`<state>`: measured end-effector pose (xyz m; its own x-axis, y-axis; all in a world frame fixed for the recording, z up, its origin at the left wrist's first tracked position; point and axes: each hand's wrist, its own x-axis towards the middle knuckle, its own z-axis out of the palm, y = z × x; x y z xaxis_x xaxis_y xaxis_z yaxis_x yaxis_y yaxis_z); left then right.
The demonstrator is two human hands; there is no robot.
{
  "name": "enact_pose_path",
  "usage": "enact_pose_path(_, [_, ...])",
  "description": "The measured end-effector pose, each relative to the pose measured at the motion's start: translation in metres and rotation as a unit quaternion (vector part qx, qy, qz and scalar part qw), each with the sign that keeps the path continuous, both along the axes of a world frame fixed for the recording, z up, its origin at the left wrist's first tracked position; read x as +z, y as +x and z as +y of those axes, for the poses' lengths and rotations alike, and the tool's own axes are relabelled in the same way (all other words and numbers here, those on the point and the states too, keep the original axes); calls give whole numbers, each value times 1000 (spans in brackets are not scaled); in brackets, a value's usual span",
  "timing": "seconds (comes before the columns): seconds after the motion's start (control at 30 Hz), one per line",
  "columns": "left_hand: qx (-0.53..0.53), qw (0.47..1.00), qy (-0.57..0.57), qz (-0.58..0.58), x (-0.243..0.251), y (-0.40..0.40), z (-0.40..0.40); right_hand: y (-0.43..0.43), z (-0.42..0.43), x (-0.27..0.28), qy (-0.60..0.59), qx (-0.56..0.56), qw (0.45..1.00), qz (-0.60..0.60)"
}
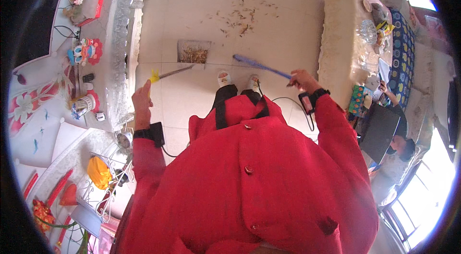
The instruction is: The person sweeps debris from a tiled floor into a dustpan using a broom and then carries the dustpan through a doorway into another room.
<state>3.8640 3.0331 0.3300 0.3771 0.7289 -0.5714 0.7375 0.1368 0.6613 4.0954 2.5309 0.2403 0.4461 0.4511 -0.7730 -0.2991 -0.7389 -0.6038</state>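
My left hand [142, 101] grips the yellow-ended handle [155, 76] of a long-handled dustpan [196, 42]. Its dark shaft runs down to the pan, which rests on the tiled floor with a heap of small brown and pale scraps [193, 55] in it. In my right hand [304, 80] is a blue stick [261, 65], apparently a broom; its far end is blurred, and I cannot make out bristles. Beyond the pan, loose dry scraps like husks [246, 20] lie scattered over the floor [173, 20]. Both wrists carry black strapped devices with cables.
A cabinet top [108, 84] with ornaments runs along the left. On the right stands a cloth-covered table [338, 27] holding dishes and a tissue box [358, 101]. A person [399, 138] sits beyond it behind a dark panel [380, 131]. My shoes [224, 79] are just below the dustpan.
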Motion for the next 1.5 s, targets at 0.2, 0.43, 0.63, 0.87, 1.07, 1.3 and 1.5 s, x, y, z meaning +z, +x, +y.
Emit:
enact_pose_path(0.2, [86, 996, 2, -35, -14, -36, -40, 32, 55, 19, -114, -55, 991, -42])
enact_pose_path(0.43, [159, 986, -26, -49, -27, -60, -56, -8, 86, 46, -54, -177, 983, 9])
enact_pose_path(0.63, [216, 976, -7, -35, -14, -80, -73, -22, 90, -6, 108, 53, 993, 12])
enact_pose_path(0.87, [265, 962, -21, -64, -6, -88, -102, 46, 103, -14, 157, 69, 985, 0])
enact_pose_path(1.07, [237, 969, 33, -57, 6, -67, -139, 127, 77, -55, 60, 144, 984, -83])
enact_pose_path(1.3, [388, 920, 52, -25, 16, -55, -186, 144, 30, 4, 113, 25, 987, 113])
enact_pose_path(1.5, [454, 887, 82, 1, 29, -22, -225, 154, -33, -18, 59, -28, 957, 281])
